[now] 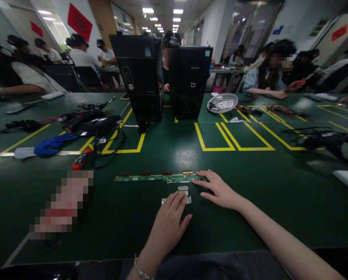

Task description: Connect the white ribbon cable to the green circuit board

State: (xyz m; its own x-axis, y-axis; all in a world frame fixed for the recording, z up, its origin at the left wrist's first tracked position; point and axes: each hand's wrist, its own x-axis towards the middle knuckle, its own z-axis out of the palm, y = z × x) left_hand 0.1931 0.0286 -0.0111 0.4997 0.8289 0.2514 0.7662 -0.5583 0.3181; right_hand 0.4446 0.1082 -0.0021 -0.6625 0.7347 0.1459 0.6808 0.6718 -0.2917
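A long, narrow green circuit board (150, 178) lies flat on the dark green table (250, 194) in front of me. My right hand (219, 190) rests flat on the table with its fingers stretched out, the fingertips touching the board's right end. My left hand (169, 221) lies flat just below the board, fingers together and extended, their tips on a small silvery part (188, 200). A second small silvery piece (183, 188) sits between the board and my left fingertips. Neither hand grips anything.
Two black computer towers (141, 74) (193, 81) stand upright at the table's middle. A red-handled screwdriver (82, 159), a blue glove (53, 144) and black cables lie at the left. A white basket (222, 103) sits behind. Other people sit around the far tables.
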